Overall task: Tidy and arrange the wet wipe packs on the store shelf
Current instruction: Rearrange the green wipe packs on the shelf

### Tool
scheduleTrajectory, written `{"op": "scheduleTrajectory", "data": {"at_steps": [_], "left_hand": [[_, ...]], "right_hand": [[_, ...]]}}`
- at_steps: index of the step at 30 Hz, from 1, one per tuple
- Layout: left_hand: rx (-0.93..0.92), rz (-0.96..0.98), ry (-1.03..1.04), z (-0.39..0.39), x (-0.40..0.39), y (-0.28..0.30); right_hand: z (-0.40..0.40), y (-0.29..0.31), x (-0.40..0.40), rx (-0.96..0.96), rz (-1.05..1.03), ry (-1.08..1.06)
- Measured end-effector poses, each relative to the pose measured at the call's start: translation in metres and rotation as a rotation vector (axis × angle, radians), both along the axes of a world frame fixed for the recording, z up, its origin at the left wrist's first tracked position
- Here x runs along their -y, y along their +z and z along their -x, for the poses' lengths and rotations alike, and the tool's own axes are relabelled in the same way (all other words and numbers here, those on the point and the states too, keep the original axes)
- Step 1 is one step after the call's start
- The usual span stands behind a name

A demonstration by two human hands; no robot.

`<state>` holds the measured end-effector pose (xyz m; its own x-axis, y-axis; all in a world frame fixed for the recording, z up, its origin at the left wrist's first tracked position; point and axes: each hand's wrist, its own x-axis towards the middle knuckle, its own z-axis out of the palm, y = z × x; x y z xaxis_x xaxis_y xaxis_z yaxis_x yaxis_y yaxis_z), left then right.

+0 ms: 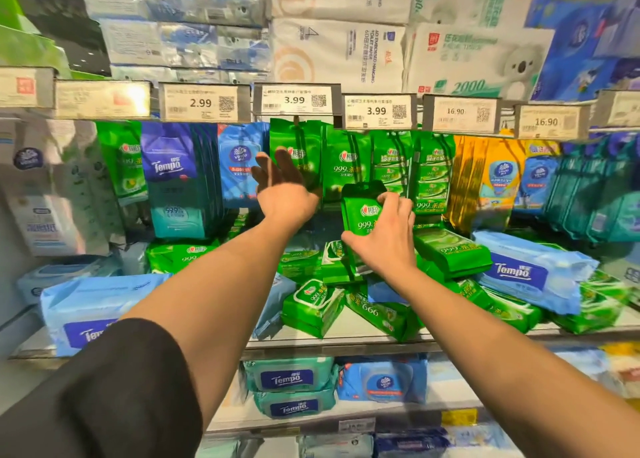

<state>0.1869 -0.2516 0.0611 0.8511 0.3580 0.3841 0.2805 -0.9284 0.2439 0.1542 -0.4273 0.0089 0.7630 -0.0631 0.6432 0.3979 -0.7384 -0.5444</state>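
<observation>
My right hand [384, 231] grips a small green wet wipe pack [360, 210] held upright in front of the hanging row. My left hand [282, 189] reaches up with straight fingers against the hanging green packs [298, 146] under the 3.99 tag. More green packs [349, 161] hang to the right. Several green packs [313, 307] lie jumbled on the shelf [346, 340] below my hands, some flat, some tilted.
Blue Tempo packs hang at the left [173, 177] and lie at the right [530, 270] and front left [93, 308]. Yellow and teal packs [491, 177] hang on the right. Price tags [294, 100] line the rail above. Toilet paper bundles [339, 56] fill the top shelf.
</observation>
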Motion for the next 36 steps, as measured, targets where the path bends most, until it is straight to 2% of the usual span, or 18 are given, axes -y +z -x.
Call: {"op": "scheduleTrajectory", "data": {"at_steps": [5, 11, 14, 20, 25, 32, 36], "left_hand": [[-0.036, 0.188, 0.020, -0.007, 0.008, -0.001], [-0.038, 0.106, -0.009, 0.001, 0.004, -0.005], [0.004, 0.091, 0.005, 0.009, -0.003, -0.011], [0.152, 0.195, 0.027, 0.027, -0.003, -0.027], [0.253, 0.203, -0.003, 0.042, -0.004, -0.035], [0.223, 0.210, -0.024, 0.054, -0.006, -0.029], [0.212, 0.145, -0.038, 0.058, -0.007, -0.029]], "right_hand": [[-0.002, 0.008, -0.004, -0.005, -0.017, -0.010], [0.006, 0.014, -0.009, 0.027, -0.062, 0.008], [0.018, 0.017, -0.011, 0.112, -0.086, 0.002], [0.046, 0.031, -0.013, 0.242, -0.195, 0.012], [0.059, 0.046, -0.011, 0.298, -0.254, 0.018], [0.059, 0.066, -0.012, 0.331, -0.232, 0.012], [0.050, 0.071, -0.017, 0.319, -0.194, -0.008]]}}
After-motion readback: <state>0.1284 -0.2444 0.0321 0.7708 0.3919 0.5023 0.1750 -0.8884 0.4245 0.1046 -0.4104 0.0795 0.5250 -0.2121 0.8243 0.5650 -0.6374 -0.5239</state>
